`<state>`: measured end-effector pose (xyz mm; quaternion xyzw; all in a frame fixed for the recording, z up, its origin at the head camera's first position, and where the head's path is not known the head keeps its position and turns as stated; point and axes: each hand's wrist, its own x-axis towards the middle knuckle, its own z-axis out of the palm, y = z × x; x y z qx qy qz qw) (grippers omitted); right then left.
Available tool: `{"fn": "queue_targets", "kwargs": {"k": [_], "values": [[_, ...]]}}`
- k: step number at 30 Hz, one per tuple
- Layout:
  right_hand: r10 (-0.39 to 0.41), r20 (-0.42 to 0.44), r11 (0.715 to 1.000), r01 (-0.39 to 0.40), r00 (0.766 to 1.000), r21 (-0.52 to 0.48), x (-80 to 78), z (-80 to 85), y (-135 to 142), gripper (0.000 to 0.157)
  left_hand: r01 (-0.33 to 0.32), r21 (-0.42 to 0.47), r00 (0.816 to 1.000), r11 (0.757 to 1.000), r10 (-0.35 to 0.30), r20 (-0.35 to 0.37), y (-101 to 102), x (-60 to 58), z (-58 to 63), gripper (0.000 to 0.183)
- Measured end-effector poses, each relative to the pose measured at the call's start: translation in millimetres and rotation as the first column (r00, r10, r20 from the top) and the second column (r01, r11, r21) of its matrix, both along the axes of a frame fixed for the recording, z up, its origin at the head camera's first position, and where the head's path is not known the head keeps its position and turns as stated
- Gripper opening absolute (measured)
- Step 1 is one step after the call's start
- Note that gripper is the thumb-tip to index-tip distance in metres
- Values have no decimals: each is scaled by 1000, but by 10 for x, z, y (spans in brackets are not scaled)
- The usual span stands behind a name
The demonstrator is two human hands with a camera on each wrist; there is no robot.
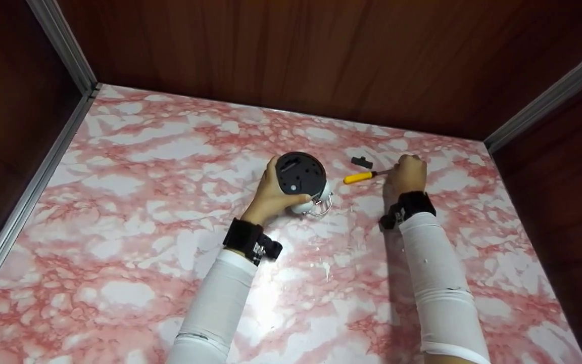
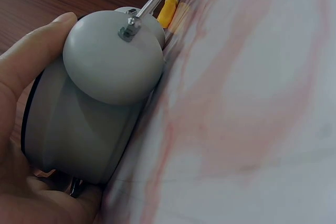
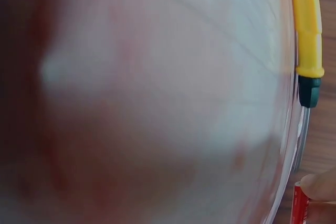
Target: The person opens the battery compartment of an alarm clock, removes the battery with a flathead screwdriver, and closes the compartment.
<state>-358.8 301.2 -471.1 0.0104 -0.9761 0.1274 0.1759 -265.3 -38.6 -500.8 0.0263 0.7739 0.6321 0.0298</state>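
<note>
My left hand (image 1: pixel 271 194) grips a white twin-bell alarm clock (image 2: pixel 79 124), its black back (image 1: pixel 301 172) turned up. A battery slot shows open in that back. In the left wrist view, one rounded bell (image 2: pixel 113 56) and the metal carrying handle stand out, and the clock's face is hidden. My right hand (image 1: pixel 409 174) is low over the table at the right, its fingers curled. In the right wrist view its fingertips (image 3: pixel 317 186) hold a red battery (image 3: pixel 299 203), cut off by the frame edge. The screwdriver (image 1: pixel 359 177) lies beside this hand, yellow handle to the left.
A small black battery cover (image 1: pixel 361 162) lies just behind the screwdriver. The table (image 1: pixel 134 242) has a red-and-white marbled covering. Dark wooden panels (image 1: pixel 291 55) with metal edging rise at the back and on both sides.
</note>
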Motion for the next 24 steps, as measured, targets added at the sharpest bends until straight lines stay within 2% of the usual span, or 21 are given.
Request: {"fn": "queue_targets", "kwargs": {"k": [7, 15, 24], "values": [[-38, 6, 999, 39, 999, -38, -24, 0, 68, 15, 1, -14, 1000, 1000, -1, -7, -9, -1, -1, 126], [-70, 68, 997, 72, 995, -19, -34, 12, 73, 18, 1, -17, 1000, 1000, -1, 19, -15, 2, 2, 126], [-94, 88, 995, 95, 992, -6, -20, -24, 88, 21, 8, -8, 1000, 1000, -7, 21, -15, -4, -18, 125]]}}
